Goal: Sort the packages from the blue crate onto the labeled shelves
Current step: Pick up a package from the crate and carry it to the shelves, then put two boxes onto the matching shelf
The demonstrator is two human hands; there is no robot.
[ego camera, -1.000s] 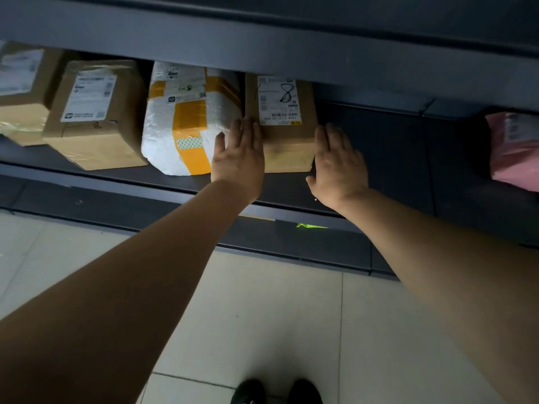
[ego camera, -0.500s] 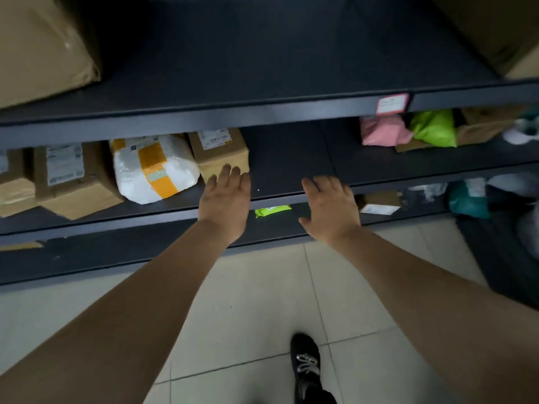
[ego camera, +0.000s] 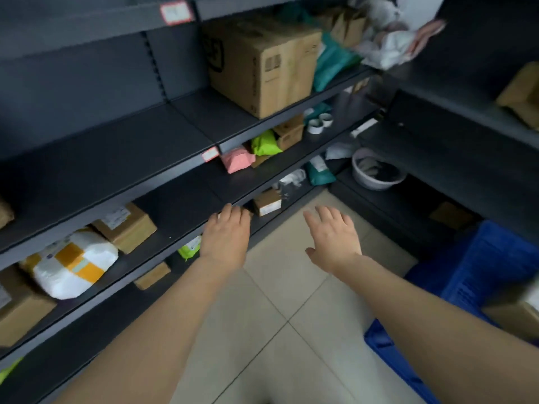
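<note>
**Both hands empty at the shelf edge**

We see the left hand (ego camera: 226, 237) released, fingers straight and close together, its fingertips at the front edge of the dark lower shelf (ego camera: 180, 205). We cannot tell whether they touch the edge. The right hand (ego camera: 332, 237) is released too, fingers spread loosely, hovering over the tiled floor (ego camera: 274, 290) and holding nothing.

The blue crate (ego camera: 481, 266) sits on the floor at the lower right, beside the right forearm. A brown package (ego camera: 513, 316) shows in it at the frame's edge.

On the lower shelf, left of the left hand, we find a small cardboard box (ego camera: 127, 225) and beside it a white parcel (ego camera: 77, 263) banded with orange tape. Farther along the same shelf lie a pink package (ego camera: 236, 160) and a green package (ego camera: 265, 142), just under a red-bordered label (ego camera: 210, 153) on the shelf edge above. A large cardboard box (ego camera: 262, 62) stands on that upper shelf.
</note>
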